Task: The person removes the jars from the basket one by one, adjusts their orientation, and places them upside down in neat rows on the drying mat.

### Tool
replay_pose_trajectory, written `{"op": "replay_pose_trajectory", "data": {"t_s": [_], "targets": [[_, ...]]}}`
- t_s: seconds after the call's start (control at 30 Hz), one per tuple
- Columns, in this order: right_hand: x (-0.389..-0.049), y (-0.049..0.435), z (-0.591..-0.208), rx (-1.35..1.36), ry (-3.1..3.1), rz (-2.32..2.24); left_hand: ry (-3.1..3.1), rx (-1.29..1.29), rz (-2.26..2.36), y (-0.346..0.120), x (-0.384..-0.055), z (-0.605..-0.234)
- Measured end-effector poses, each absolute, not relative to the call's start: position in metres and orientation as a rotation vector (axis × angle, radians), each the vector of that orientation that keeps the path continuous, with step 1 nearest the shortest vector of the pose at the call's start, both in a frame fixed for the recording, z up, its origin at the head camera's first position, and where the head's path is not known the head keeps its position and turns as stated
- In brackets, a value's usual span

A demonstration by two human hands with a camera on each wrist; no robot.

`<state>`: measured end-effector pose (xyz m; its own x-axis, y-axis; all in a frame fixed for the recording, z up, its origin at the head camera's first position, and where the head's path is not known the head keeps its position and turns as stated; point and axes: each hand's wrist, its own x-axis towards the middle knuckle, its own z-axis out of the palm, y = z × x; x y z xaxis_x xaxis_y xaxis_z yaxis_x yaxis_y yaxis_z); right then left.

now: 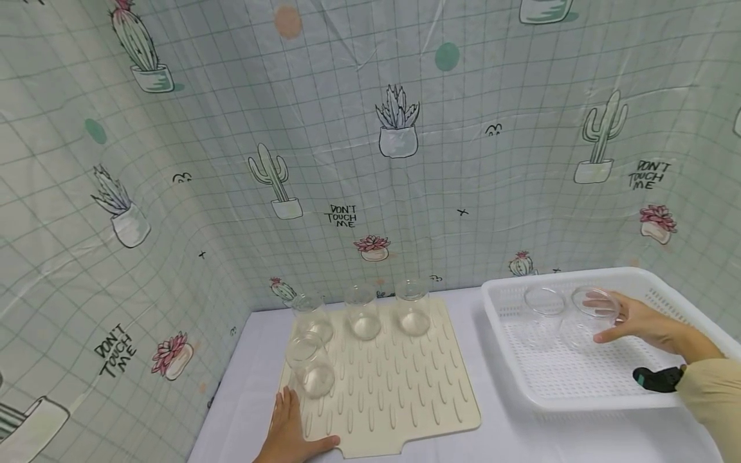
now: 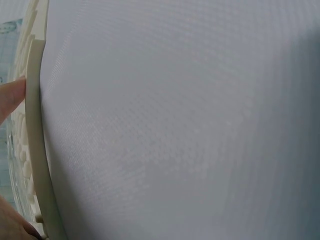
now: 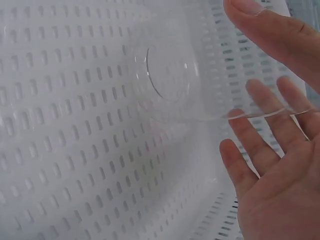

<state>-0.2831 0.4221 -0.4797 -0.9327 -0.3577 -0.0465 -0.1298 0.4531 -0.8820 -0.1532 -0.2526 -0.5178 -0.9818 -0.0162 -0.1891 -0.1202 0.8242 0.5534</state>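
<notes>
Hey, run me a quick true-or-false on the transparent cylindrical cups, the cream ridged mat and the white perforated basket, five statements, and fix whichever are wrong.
1. Four transparent cylindrical cups stand on the cream ridged mat. True.
2. The right hand is at a cup in the white perforated basket. True.
3. Three cups are in the basket. False: two are.
4. The left hand touches the mat. True.
5. In the head view, the basket sits left of the mat. False: it sits right.

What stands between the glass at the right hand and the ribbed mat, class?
The white basket's side wall rises between that glass and the mat; the other glass inside stands nearer the mat. Nothing visible blocks the right hand from its glass.
</notes>
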Motion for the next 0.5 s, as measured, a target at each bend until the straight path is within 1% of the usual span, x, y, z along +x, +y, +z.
{"op": "replay_pose_trajectory", "data": {"t_s": [0.5], "targets": [[-0.286, 0.411, -0.478, -0.311, 2.592, -1.323, 2.824, -0.108, 0.903, -0.253, -0.153, -0.519]]}}
